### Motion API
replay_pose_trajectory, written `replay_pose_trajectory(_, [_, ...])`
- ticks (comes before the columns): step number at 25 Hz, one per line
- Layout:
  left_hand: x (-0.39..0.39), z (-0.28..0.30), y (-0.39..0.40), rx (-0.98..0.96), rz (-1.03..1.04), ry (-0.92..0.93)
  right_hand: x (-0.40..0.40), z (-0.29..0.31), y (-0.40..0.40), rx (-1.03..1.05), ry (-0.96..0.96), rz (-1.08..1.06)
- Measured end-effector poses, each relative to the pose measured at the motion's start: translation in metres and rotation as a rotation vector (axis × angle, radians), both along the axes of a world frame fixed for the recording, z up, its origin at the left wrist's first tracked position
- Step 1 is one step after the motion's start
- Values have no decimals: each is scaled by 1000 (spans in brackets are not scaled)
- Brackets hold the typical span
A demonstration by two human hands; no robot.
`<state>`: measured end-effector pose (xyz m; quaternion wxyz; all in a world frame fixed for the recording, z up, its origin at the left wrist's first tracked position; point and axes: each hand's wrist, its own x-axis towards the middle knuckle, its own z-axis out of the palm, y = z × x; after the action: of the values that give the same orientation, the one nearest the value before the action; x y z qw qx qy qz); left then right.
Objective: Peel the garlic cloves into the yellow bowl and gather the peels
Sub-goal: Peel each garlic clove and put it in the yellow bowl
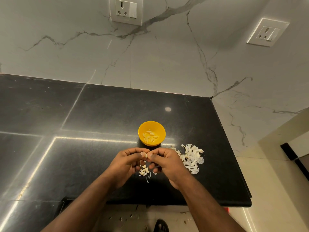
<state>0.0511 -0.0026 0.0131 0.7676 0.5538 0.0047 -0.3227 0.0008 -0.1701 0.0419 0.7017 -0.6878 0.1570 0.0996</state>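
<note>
Both hands (147,162) pinch one garlic clove (146,155) (yellow bowl (151,133) beyond).

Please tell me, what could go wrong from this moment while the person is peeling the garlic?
1. Both hands, left hand and right hand, pinch one small garlic clove above the black stone counter, short of the round yellow plastic bowl; if the grip slips, it probably lands on the counter.
2. The heap of white papery peels lies near the counter's right edge; some bits could fall to the floor.
</note>
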Motion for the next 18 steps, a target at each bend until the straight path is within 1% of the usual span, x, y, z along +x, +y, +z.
replay_pose_trajectory(7, [4,-2,0,-51,-43,91,1,-7,-1,-160,-141,63])
replay_pose_trajectory(12, [3,-1,-2,-59,-21,122,0,-7,4,-240,-152,67])
replay_pose_trajectory(15, [1,-3,-2,-34,-3,64,1,-11,7,-258,-146,29])
replay_pose_trajectory(18, [0,-8,1,72,-43,-90,2,-11,6,-294,-117,4])
